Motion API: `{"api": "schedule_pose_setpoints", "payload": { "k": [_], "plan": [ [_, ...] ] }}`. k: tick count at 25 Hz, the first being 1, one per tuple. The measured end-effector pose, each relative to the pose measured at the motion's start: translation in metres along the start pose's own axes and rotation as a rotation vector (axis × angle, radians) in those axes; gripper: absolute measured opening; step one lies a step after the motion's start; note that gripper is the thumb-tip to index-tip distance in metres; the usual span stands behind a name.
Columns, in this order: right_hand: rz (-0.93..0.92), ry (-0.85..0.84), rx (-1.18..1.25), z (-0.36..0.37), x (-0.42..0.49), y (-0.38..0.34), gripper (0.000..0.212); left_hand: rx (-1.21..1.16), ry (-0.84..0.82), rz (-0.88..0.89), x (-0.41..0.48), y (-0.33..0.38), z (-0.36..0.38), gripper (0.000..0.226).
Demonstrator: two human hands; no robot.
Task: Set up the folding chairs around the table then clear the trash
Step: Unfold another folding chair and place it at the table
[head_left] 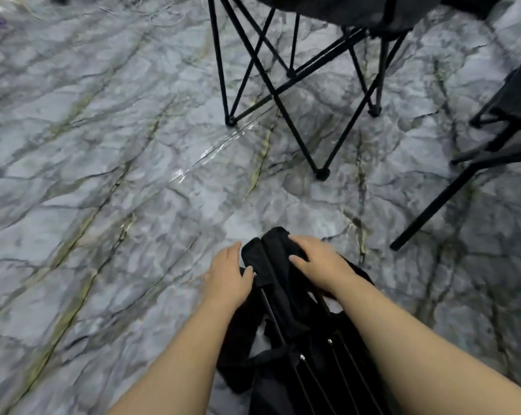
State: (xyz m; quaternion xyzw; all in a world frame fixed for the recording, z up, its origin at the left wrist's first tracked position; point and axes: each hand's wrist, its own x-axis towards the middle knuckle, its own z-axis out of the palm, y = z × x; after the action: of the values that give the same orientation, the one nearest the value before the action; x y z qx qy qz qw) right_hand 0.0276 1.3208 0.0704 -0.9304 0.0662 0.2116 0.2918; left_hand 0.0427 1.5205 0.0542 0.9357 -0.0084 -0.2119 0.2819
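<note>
**Chairs partly set up, one yet to open**

Head view: a folded chair (283,310) stands bundled at the bottom centre on the floor (103,175), just in front of the person. The left hand (228,278) holds its left fabric-capped post between thumb and fairly straight fingers. The right hand (316,262) curls over the bunched fabric on top. Beyond it stands an open chair (283,70), and part of a second chair (492,139) shows at the right edge.

By my reading two chairs are up and this one comes next. No tabletop is in view, and the trash step looks unstarted, though small blurred bits lie at the far top left.

The chairs are thin black metal rods crossed in X-braces with rubbery round feet and soft, matte black cloth. The floor is glossy grey sheeting printed like veined marble.
</note>
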Motion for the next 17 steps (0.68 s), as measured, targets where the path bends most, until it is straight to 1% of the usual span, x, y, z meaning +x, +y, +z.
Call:
{"api": "schedule_pose_setpoints", "payload": {
  "k": [2, 4, 7, 10, 12, 15, 17],
  "plan": [
    [0.002, -0.008, -0.008, 0.023, 0.042, 0.019, 0.056, -0.020, -0.005, 0.000, 0.038, -0.019, 0.033, 0.065],
    [0.003, -0.028, 0.071, 0.036, 0.072, 0.033, 0.060, -0.109, -0.026, -0.026, 0.064, -0.032, 0.055, 0.065],
    [0.009, -0.070, 0.291, 0.041, 0.087, 0.046, 0.062, -0.408, -0.079, 0.024, 0.075, -0.039, 0.066, 0.049],
    [0.079, -0.142, 0.510, 0.035, 0.083, 0.049, 0.054, -0.788, -0.212, -0.095, 0.064, -0.037, 0.062, 0.037],
    [0.105, -0.193, 0.603, 0.036, 0.085, 0.051, 0.055, -1.006, -0.292, -0.171, 0.053, -0.035, 0.066, 0.034],
    [0.106, -0.263, 0.732, 0.040, 0.091, 0.054, 0.060, -1.190, -0.294, -0.178, 0.049, -0.036, 0.075, 0.036],
    [0.086, -0.275, 0.786, 0.043, 0.093, 0.056, 0.053, -1.229, -0.302, -0.141, 0.048, -0.040, 0.073, 0.039]
  ]
}}
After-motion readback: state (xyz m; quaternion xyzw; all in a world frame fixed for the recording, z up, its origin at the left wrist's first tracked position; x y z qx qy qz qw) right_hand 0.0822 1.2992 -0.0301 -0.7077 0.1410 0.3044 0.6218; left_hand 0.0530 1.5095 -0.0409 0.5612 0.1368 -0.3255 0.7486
